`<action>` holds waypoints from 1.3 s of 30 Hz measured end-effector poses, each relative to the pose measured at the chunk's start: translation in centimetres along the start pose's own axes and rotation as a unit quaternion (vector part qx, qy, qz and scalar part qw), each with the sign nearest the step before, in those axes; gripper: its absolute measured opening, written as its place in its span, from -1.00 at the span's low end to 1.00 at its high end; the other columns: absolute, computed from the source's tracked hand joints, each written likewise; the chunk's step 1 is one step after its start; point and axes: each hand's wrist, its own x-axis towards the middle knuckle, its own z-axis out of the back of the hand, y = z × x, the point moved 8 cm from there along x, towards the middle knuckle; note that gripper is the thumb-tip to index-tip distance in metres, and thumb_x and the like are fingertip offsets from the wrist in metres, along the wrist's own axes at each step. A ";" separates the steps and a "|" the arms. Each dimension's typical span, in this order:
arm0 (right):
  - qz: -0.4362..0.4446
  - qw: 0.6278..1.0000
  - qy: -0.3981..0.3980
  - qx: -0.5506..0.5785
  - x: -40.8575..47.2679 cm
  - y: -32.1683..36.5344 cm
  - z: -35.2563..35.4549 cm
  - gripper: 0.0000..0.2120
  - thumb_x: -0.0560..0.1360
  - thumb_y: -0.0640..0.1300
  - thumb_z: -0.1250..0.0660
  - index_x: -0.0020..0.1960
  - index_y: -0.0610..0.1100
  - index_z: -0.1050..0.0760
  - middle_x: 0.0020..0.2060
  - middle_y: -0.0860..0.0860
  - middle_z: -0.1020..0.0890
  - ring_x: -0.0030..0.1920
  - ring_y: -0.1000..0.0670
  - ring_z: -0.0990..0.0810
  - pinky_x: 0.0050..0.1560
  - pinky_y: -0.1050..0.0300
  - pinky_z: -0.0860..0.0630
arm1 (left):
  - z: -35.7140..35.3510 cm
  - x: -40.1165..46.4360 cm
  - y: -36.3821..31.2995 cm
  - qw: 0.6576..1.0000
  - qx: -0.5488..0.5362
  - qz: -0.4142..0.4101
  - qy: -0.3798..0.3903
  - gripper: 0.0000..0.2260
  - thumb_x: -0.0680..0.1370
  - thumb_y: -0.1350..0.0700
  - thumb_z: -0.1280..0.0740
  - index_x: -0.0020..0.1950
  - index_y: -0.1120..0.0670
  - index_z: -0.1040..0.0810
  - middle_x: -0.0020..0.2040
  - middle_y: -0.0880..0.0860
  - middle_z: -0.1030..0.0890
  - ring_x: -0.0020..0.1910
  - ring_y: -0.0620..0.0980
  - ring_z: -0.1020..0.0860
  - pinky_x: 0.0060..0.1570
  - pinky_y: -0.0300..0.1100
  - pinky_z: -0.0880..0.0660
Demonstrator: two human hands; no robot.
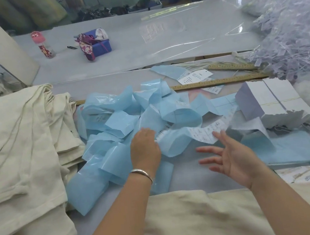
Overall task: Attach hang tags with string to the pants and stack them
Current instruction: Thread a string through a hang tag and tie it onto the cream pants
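Nearest: cream pants (194, 221) laid flat at the table edge, both forearms over them. Left hand (144, 148) palm-down on the heap of blue backing strips (130, 120); fingers hidden, grip can't be told. Right hand (233, 158) hovers with fingers spread, holding nothing. Stacked pants (15, 147) at left. White tag boxes (271, 99) right, behind the strips. Rulers (215, 82), loose hang tags (194, 77) beyond. String pile (288, 38) far right. Bottle (42, 44), blue bag (96, 44) far back.

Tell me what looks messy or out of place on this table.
Loose blue backing strips lie curled and tangled mid-table, partly covering the long ruler. The left hand reaches into them; the right hand hovers open.
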 end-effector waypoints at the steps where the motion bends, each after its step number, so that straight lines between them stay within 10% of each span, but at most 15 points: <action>1: 0.032 0.999 -0.015 -0.040 0.3 0.0 -0.5 -0.61 0.59 0.19 -0.12 0.38 0.14 -0.26 0.17 -0.06 -0.60 -0.10 -0.13 -0.69 -0.24 0.07 -0.58 | -0.1 0.8 0.5 0.999 0.043 0.008 -0.006 -0.57 0.51 0.18 -0.32 0.38 0.12 -0.43 0.45 0.17 -0.36 0.46 0.16 -0.27 0.42 -0.03 -0.12; 3: 0.070 0.989 -0.058 -0.115 0.5 -0.3 -1.6 -0.56 0.61 0.02 -0.20 0.46 0.11 -0.21 0.21 0.04 -0.51 0.05 -0.11 -0.65 -0.09 0.04 -0.57 | -0.1 2.0 1.7 0.994 0.100 0.041 -0.010 -0.34 0.52 -0.01 -0.36 0.55 0.03 -0.16 0.56 0.15 -0.11 0.54 0.13 -0.06 0.50 -0.02 0.05; 6: 0.103 0.980 -0.067 -0.155 0.8 -0.8 -2.9 -0.65 0.58 -0.15 -0.28 0.35 0.02 -0.36 0.13 0.01 -0.54 -0.01 -0.04 -0.64 -0.10 0.10 -0.57 | -0.8 3.4 3.3 0.990 0.104 0.093 0.020 -0.14 0.46 -0.14 -0.42 0.58 0.06 0.00 0.43 0.12 -0.33 0.45 0.13 -0.25 0.48 -0.01 -0.07; 11: 0.152 0.972 -0.124 -0.128 0.7 -0.2 -3.1 -0.74 0.56 -0.29 -0.27 0.22 -0.10 -0.43 -0.07 -0.08 -0.65 -0.20 -0.06 -0.67 -0.20 0.07 -0.57 | 0.4 3.7 3.4 0.985 -0.116 0.125 -0.010 -0.81 0.49 0.05 -0.39 0.03 0.11 -0.53 -0.18 0.02 -0.57 -0.02 0.17 -0.54 -0.12 -0.14 -0.32; 15: 0.311 0.909 -0.181 -0.210 -1.9 2.4 -4.5 -0.77 0.50 -0.39 -0.26 -0.14 -0.09 -0.57 -0.38 -0.05 -0.66 -0.39 -0.01 -0.63 -0.20 0.04 -0.59 | 2.8 1.3 1.6 0.862 -0.486 0.141 -0.024 -0.95 0.41 0.15 -0.38 -0.15 0.10 -0.59 -0.27 -0.02 -0.60 -0.22 -0.04 -0.52 -0.21 -0.24 -0.43; 19: 0.332 0.930 -0.094 -0.128 -3.0 3.7 -7.8 -0.82 0.45 -0.08 -0.31 -0.22 -0.13 -0.62 -0.33 -0.04 -0.68 -0.30 0.03 -0.64 -0.26 0.33 -0.50 | 4.2 -3.1 -1.7 0.784 -0.615 0.085 0.023 -0.66 0.35 0.28 -0.40 0.11 0.09 -0.58 0.00 0.06 -0.69 0.01 0.00 -0.63 0.05 -0.14 -0.55; 23: 0.204 0.975 0.005 -0.089 -2.2 3.0 -9.7 -0.62 0.30 0.23 -0.46 -0.27 -0.12 -0.63 -0.27 0.07 -0.68 -0.21 0.14 -0.60 -0.07 0.17 -0.48 | 3.6 -6.6 -2.8 0.820 -0.564 0.067 0.065 -0.57 0.35 0.27 -0.46 0.20 0.06 -0.55 0.10 0.01 -0.68 0.13 -0.02 -0.62 0.12 -0.16 -0.54; 27: 0.188 0.981 0.035 -0.010 -2.8 3.3 -9.8 -0.88 0.30 -0.07 -0.48 -0.25 -0.12 -0.65 -0.28 -0.01 -0.68 -0.28 0.08 -0.59 -0.18 0.22 -0.46 | 4.6 -8.1 -2.1 0.906 -0.419 0.024 0.053 -0.53 0.32 0.15 -0.55 0.18 -0.10 -0.53 0.13 -0.11 -0.62 0.14 -0.29 -0.54 0.07 -0.45 -0.40; 33: 0.249 0.957 0.006 -0.150 -4.4 4.7 -9.2 -0.96 0.43 -0.26 -0.45 -0.19 -0.18 -0.61 -0.28 0.01 -0.62 -0.29 0.00 -0.52 -0.20 0.17 -0.45 | 6.5 -7.8 -2.9 0.768 -0.632 0.044 0.098 -0.64 0.49 -0.15 -0.37 0.14 0.07 -0.65 0.14 0.09 -0.67 0.17 0.02 -0.60 0.16 -0.14 -0.52; 39: 0.400 0.806 -0.081 -0.429 -7.6 7.4 -10.0 -0.78 0.35 -0.21 -0.53 -0.04 -0.11 -0.59 -0.08 0.04 -0.58 -0.01 0.02 -0.51 0.02 0.15 -0.41 | 7.4 -6.6 -2.4 0.799 -0.585 0.129 0.045 -0.76 0.53 0.00 -0.38 -0.16 0.17 -0.66 -0.22 0.06 -0.59 -0.15 -0.01 -0.51 -0.03 -0.09 -0.46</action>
